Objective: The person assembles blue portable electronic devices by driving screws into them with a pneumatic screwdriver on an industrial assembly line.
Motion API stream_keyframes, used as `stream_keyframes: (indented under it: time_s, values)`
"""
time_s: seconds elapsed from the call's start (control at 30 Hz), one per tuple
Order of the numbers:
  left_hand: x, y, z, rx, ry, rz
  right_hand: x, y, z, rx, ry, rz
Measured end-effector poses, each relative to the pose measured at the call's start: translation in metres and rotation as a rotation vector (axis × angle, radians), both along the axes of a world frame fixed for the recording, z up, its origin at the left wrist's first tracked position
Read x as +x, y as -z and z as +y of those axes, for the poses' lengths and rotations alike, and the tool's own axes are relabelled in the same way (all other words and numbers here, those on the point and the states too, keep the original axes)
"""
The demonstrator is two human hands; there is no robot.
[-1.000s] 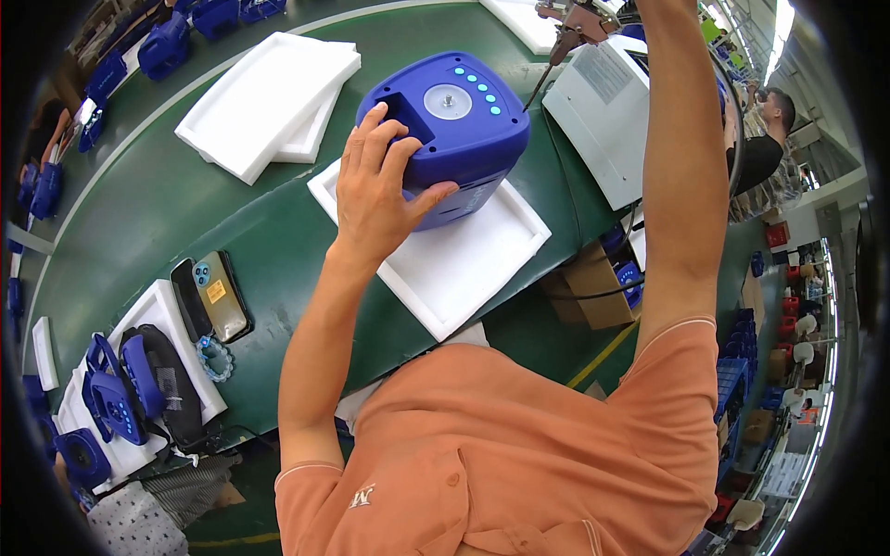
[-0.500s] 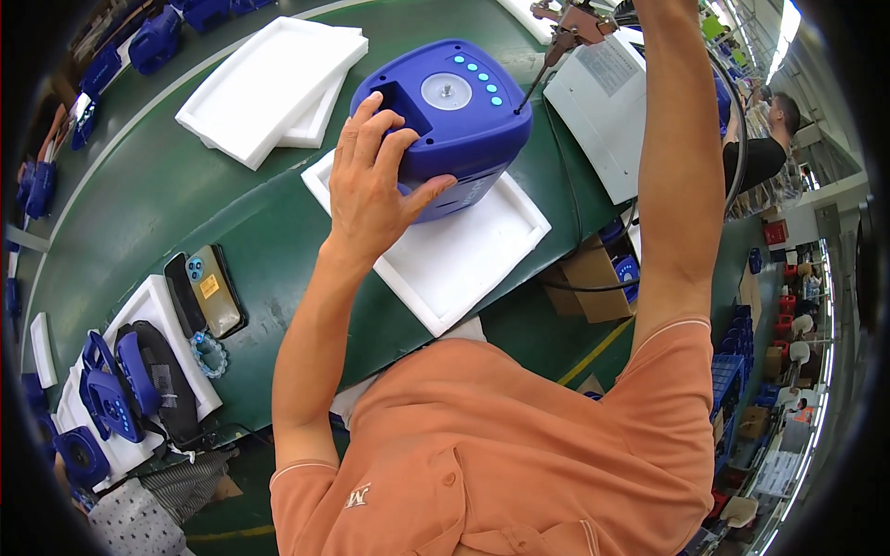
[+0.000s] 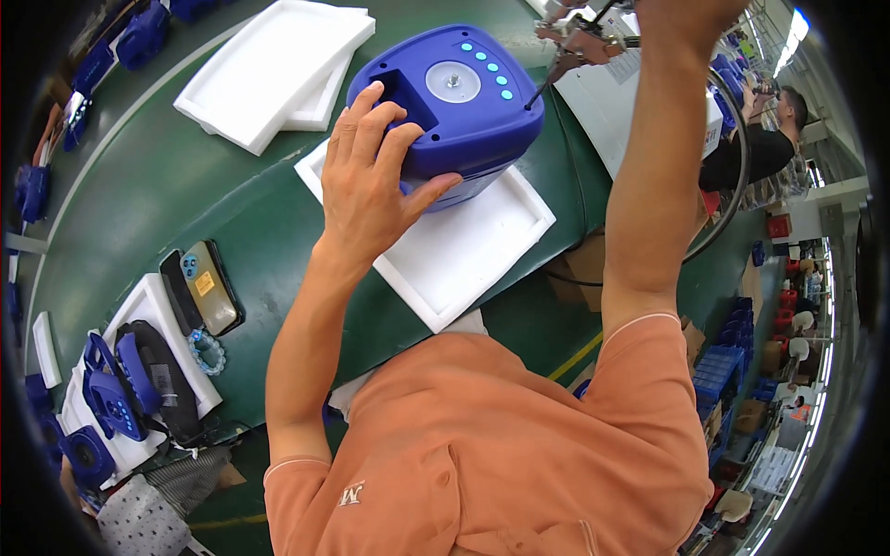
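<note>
A blue plastic housing [image 3: 394, 69] stands on a white foam tray [image 3: 464, 269], with a round metal disc and a row of light-blue buttons on top. My left hand [image 3: 362, 181] grips its near-left edge, fingertips at the dark recess and thumb against the side. At the upper right, my right hand [image 3: 691, 20] holds a power screwdriver [image 3: 579, 46]; the picture's edge cuts off most of its fingers. The driver's thin bit slants down to the housing's right corner, by a screw hole. Whether a screw sits there is hidden.
Two stacked white foam trays [image 3: 269, 69] lie at the far left. A phone [image 3: 211, 287] and a bead bracelet [image 3: 207, 352] lie nearer, beside blue parts [image 3: 111, 398] on foam. A pale box [image 3: 598, 116] stands right, near a black hose [image 3: 742, 185]. A co-worker [image 3: 769, 139] is beyond.
The housing has shifted slightly right and turned a little under my left hand. My right hand has moved up and right, its forearm leaning further, while the bit stays at the same corner.
</note>
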State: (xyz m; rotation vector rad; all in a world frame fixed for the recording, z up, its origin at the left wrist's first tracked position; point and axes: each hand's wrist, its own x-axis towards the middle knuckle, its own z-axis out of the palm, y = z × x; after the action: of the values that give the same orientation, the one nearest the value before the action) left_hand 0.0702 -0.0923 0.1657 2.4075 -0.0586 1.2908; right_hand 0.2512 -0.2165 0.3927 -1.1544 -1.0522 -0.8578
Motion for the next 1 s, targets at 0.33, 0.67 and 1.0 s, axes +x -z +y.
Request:
stream_keyframes:
  time_s: [0.33,0.67,1.0]
  values:
    - [-0.031,-0.031,0.013,0.134,0.024,0.25,0.031,-0.096,0.014,0.071,0.085,0.275]
    - [-0.107,-0.017,0.033,0.141,-0.02,0.591,0.06,-0.105,0.055,-0.209,0.497,0.082]
    - [-0.218,0.02,0.025,0.125,-0.177,0.264,0.047,0.172,0.163,-1.047,0.038,0.37]
